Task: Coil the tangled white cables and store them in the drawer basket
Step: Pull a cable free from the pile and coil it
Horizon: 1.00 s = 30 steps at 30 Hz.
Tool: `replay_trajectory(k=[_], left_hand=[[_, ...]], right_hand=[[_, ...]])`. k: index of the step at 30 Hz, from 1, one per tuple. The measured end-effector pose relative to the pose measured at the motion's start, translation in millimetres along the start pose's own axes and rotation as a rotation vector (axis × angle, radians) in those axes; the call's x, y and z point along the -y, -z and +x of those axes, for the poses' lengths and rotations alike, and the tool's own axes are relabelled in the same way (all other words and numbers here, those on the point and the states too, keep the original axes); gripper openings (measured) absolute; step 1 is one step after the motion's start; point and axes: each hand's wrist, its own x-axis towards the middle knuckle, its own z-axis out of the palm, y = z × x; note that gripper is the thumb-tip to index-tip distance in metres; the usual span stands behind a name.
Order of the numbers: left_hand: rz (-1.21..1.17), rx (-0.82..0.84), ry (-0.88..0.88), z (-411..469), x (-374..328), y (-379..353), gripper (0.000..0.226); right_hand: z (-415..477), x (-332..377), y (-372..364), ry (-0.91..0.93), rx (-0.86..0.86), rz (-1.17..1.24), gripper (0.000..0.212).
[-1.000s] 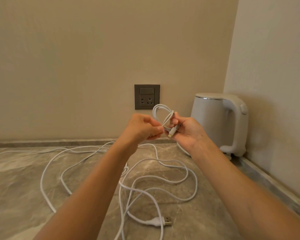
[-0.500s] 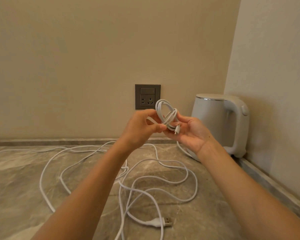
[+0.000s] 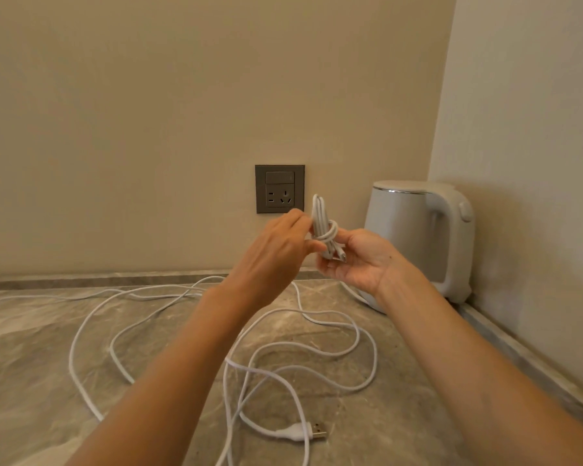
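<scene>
Counter: grey marbled stone counter [image 3: 48, 364] in a beige corner, with a socket [image 3: 279, 189] on the wall and a white kettle [image 3: 418, 237] at the right.
Bundle: a small white bundle [image 3: 321, 220], folded upright and wrapped round its waist, is held above the counter in front of the socket.
Left hand: the left hand [image 3: 273, 260] has its fingers curled in, pinching the bundle at the wrap.
Right hand: the right hand [image 3: 357, 260], palm up, holds the bundle's lower end, with a small connector lying on the fingers.
Loose cable: a long cable [image 3: 317, 348] lies in crossing loops on the counter, its USB plug [image 3: 317, 434] nearest the camera.
Handling: the cable is probably light, limp and springy, so loops would open if released. Hold it at the wrap or by a plug.
Basket: not in view.
</scene>
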Motion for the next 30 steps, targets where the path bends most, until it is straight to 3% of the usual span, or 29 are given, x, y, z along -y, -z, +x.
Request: replay_trajectory(k=[6,11,16,18,21,24,27,30], left_hand=[[-0.035,-0.112,-0.042,0,-3,-4,0.055],[-0.007,-0.153,-0.025,2,3,-5,0.031],[0.032,0.063,0.021,3,2,-2,0.016],[0.047,0.080,0.005,2,1,0,0.013],[0.040,0.107,0.002,2,-2,4,0.009],[0.048,0.153,0.018,2,-1,5,0.007],[0.016,0.210,0.103,7,-5,6,0.024],[0.018,0.311,0.161,12,-8,7,0.035]], right_hand=[[1,-5,-3,-0.044,-0.034,-0.012,0.028],[4,-12,-8,-0.069,0.009,-0.017,0.035],[3,-17,-5,-0.112,0.070,-0.008,0.060],[4,-19,-5,-0.123,0.075,-0.040,0.068],[7,-21,-5,-0.110,0.053,-0.127,0.065],[6,-23,-7,-0.129,0.052,-0.121,0.045],[7,-24,-4,-0.077,0.007,-0.135,0.047],[11,-24,-2,0.020,-0.118,-0.234,0.033]])
